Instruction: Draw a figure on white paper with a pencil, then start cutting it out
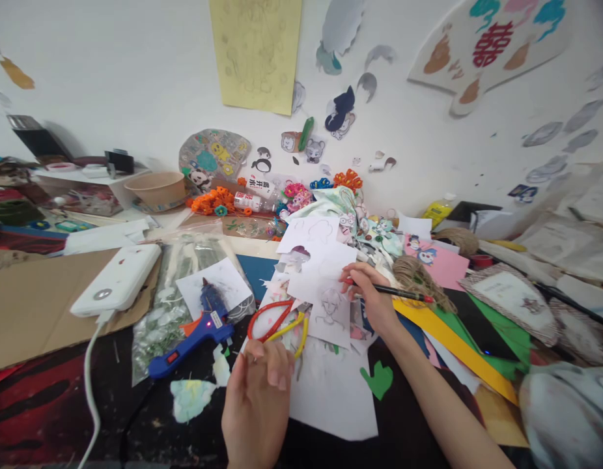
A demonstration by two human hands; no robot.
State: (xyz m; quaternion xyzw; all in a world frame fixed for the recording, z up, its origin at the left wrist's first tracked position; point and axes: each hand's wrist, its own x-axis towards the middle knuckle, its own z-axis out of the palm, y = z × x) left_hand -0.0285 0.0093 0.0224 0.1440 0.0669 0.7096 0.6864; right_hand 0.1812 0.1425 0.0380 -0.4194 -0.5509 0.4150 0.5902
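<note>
Your right hand (pixel 372 299) has thumb and fingers clamped on the pencil (pixel 402 292), which lies right of centre above the sketch (pixel 332 331), its long end running out to the right. Judged handling: pencil light, stiff, fairly smooth, the point likely the fragile part; take hold close behind the writing end. Paper judged light, limp, easily creased; steady it flat by a margin. Appearance: pencil slim, dark-shafted, red toward both ends; whether its tip touches the paper, you cannot tell. Sketch is a white sheet, grey line-drawn head and shoulders, overlapping other papers. Your left hand (pixel 259 397) is near, left of the sketch, fingers curled just beside the red handle (pixel 268 320); cannot tell whether they grip anything.
</note>
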